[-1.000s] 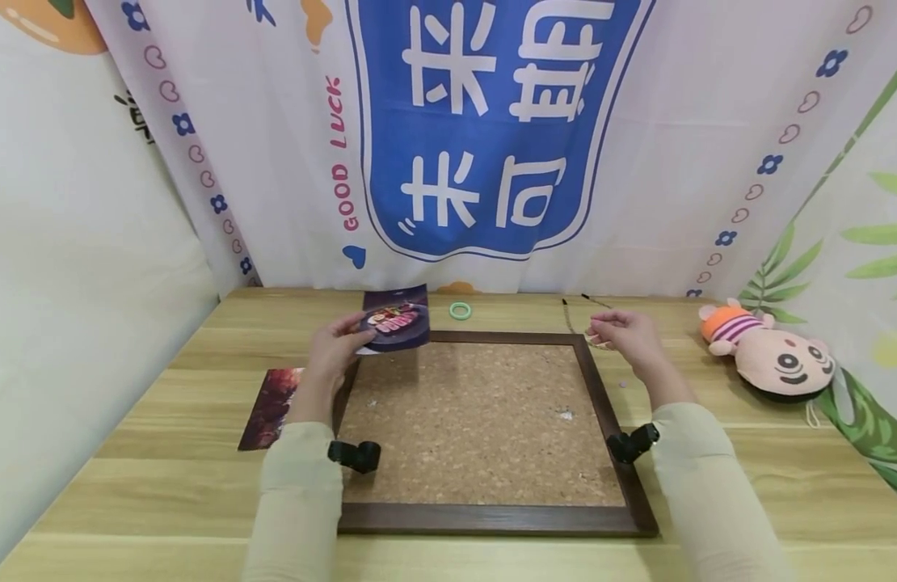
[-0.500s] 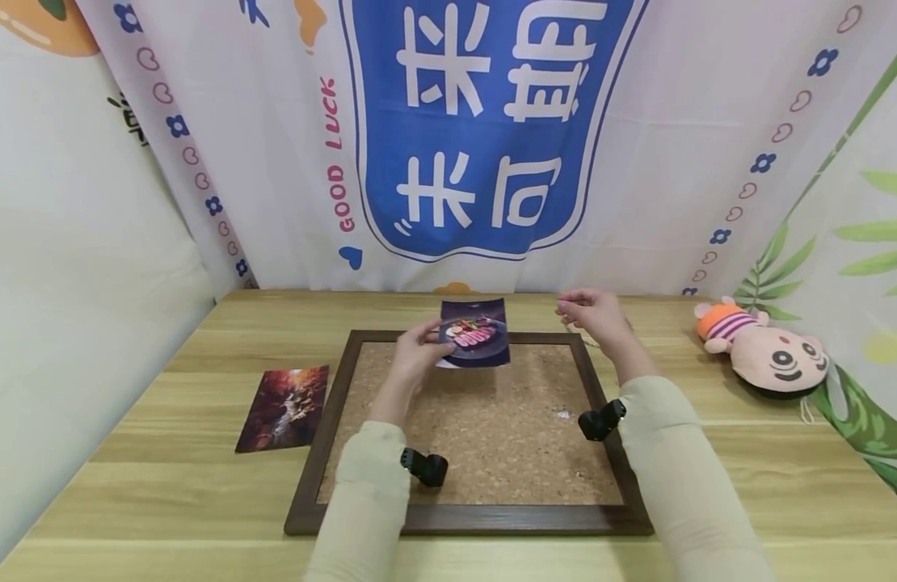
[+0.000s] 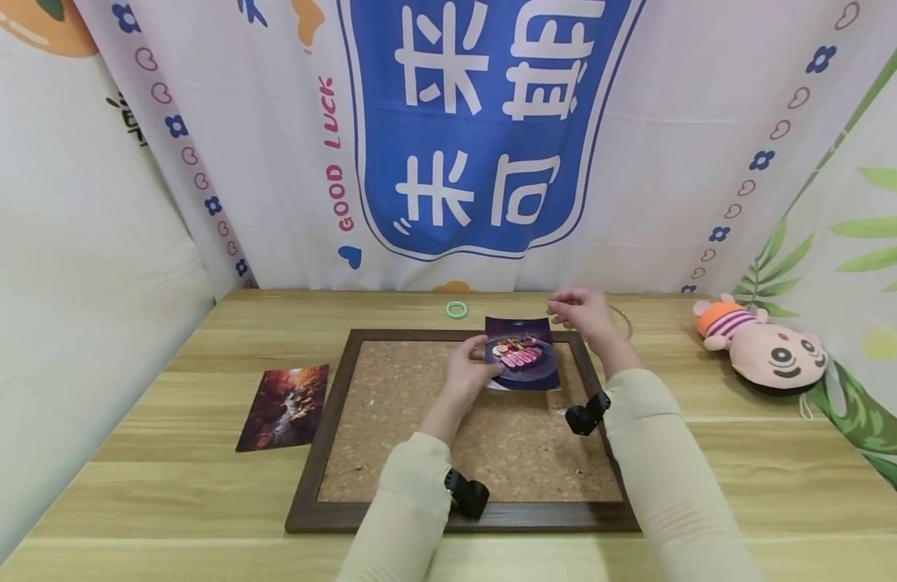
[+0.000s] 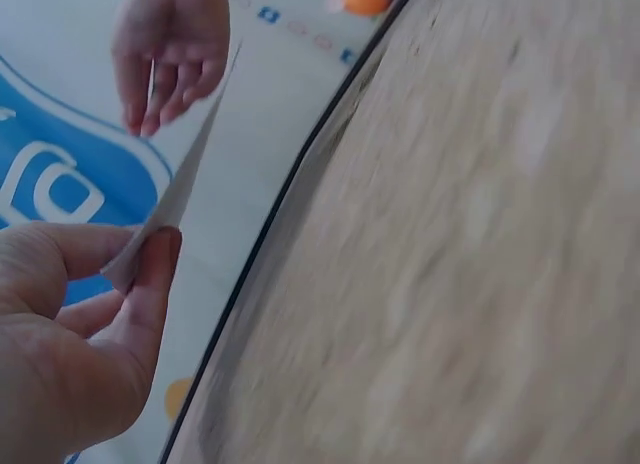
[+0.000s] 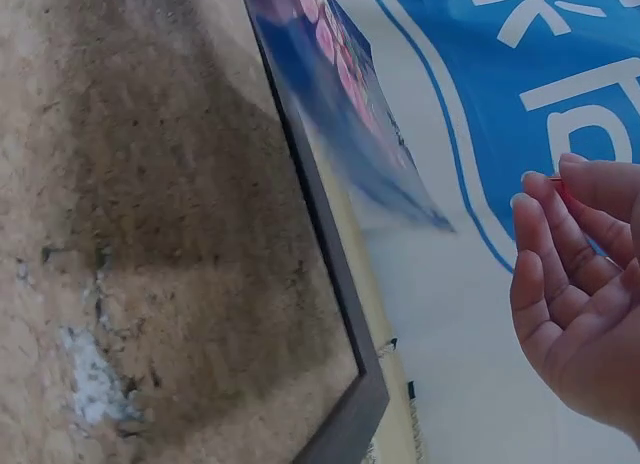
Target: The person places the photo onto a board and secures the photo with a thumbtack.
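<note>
My left hand pinches a photo print by its left edge, between thumb and fingers. It shows a plate of sliced food on a dark ground. The print is held tilted above the upper right of a cork board with a dark brown wooden frame. In the left wrist view the print is seen almost edge-on. Just beyond the board's top right corner, my right hand pinches a small red pin between thumb and index finger. Most of the pin is hidden by the fingers.
A second photo print, with a reddish stream scene, lies left of the board. A green ring lies behind it. A thin beaded chain is partly hidden by the right hand. A plush doll lies at the right.
My left hand has carried the food print rightward across the board, to near its top right corner. My right hand has moved slightly left, and the two hands are closer together.
</note>
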A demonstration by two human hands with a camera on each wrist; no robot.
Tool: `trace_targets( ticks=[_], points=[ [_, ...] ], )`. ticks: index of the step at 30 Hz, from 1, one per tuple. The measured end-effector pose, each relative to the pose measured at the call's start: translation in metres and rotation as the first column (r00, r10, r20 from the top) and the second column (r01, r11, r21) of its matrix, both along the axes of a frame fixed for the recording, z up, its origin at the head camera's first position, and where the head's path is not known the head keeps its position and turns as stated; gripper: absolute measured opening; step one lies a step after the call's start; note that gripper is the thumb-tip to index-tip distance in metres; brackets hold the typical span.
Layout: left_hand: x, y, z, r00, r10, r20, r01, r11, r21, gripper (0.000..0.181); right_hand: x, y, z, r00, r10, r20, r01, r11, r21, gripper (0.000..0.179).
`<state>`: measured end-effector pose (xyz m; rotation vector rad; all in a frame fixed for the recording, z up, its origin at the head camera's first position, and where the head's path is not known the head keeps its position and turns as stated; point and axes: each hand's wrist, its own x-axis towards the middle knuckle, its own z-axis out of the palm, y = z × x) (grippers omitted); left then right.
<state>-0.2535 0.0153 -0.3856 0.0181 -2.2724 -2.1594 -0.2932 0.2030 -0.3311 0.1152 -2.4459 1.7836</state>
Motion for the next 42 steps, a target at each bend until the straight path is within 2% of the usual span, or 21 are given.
trace_targets(
  ticks=[4,11,19,27,31,35,39,42],
  points=[
    [0.003,0.009,-0.003,1.0,-0.002,0.003,0.002,1.0,-0.014,0.055,-0.002,0.0,-0.008,1.0,0.008,0.014,-0.008,1.0,-0.014,0.025],
    [0.009,0.019,-0.01,1.0,0.001,0.01,0.0,0.995,-0.096,0.052,-0.003,0.002,-0.022,0.999,0.003,0.037,-0.003,1.0,0.011,0.026],
    [0.01,0.024,-0.018,1.0,-0.017,0.012,0.018,0.984,-0.177,0.052,-0.001,0.002,-0.036,0.998,-0.01,0.068,0.01,1.0,0.005,0.026],
    [0.01,0.024,-0.021,1.0,-0.022,-0.004,0.02,0.949,-0.314,0.052,-0.003,0.006,-0.052,0.994,-0.01,0.108,0.012,1.0,-0.016,0.029],
    [0.011,0.025,-0.021,0.999,-0.036,-0.008,0.031,0.946,-0.323,0.052,-0.005,0.008,-0.057,0.989,-0.007,0.147,0.012,0.999,-0.031,0.03],
    [0.011,0.026,-0.021,0.998,-0.054,-0.042,0.037,0.943,-0.331,0.052,-0.005,0.008,-0.059,0.989,-0.007,0.147,0.013,0.999,-0.043,0.029],
    [0.011,0.027,-0.02,0.995,-0.072,-0.073,0.039,0.924,-0.38,0.051,-0.005,0.007,-0.061,0.988,0.012,0.154,-0.004,0.999,-0.051,0.031],
    [0.012,0.027,-0.019,0.993,-0.079,-0.084,0.035,0.9,-0.434,0.051,-0.005,0.006,-0.062,0.988,0.015,0.156,-0.007,0.999,-0.054,0.031]
  ],
)
